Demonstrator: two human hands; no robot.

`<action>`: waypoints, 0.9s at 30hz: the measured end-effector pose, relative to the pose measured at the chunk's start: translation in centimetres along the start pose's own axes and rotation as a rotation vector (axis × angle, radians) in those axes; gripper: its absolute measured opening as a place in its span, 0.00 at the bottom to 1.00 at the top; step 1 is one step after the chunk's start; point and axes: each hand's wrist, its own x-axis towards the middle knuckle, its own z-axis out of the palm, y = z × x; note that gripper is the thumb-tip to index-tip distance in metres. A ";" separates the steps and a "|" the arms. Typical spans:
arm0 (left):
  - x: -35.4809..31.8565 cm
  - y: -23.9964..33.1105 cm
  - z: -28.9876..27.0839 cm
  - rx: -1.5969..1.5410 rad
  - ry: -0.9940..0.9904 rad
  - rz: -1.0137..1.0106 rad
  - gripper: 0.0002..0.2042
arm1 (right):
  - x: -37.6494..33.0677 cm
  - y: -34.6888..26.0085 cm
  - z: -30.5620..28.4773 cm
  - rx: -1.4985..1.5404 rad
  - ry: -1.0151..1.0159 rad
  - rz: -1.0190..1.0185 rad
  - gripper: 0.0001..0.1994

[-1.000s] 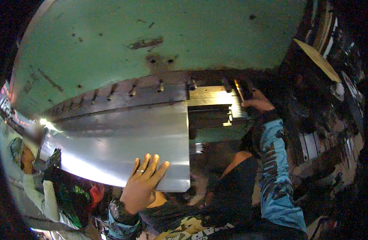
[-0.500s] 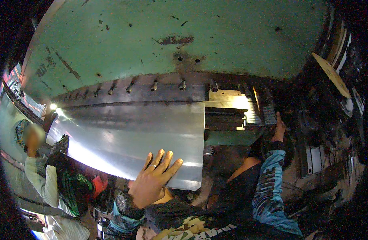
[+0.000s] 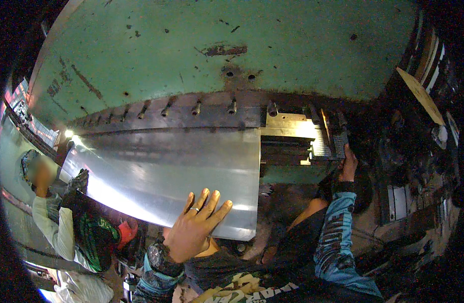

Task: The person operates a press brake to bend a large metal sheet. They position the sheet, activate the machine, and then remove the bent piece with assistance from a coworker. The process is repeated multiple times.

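Observation:
A wide, shiny metal sheet [image 3: 171, 166] lies with its far edge at the dark clamp beam of a green press machine. My left hand [image 3: 194, 230], with a ring and a wristwatch, rests on the sheet's near edge, fingers spread and pointing away from me. On the right, my right hand [image 3: 348, 165] is at the near corner of a ridged metal plate [image 3: 325, 144], one digit along its side. That hand looks closed on the corner; its other fingers are mostly hidden. At the sheet's far left end, a co-worker's dark-gloved hand [image 3: 80, 180] touches the near edge.
The green machine body [image 3: 161, 55] fills the far side, above a dark beam [image 3: 181, 117] with several bolts. A lit brass-coloured block [image 3: 288, 124] sits right of the sheet. A co-worker in pale sleeves [image 3: 53, 227] stands left. A yellowish board [image 3: 420, 96] leans at far right.
My right hand has shifted slightly down along the plate's corner, its wrist now more bent. My left hand and the sheet keep their places; the whole view has moved a little.

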 end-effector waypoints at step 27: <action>2.2 0.2 6.9 -0.081 0.117 -0.029 0.36 | -9.2 -4.4 13.8 -0.169 -0.538 -0.190 0.34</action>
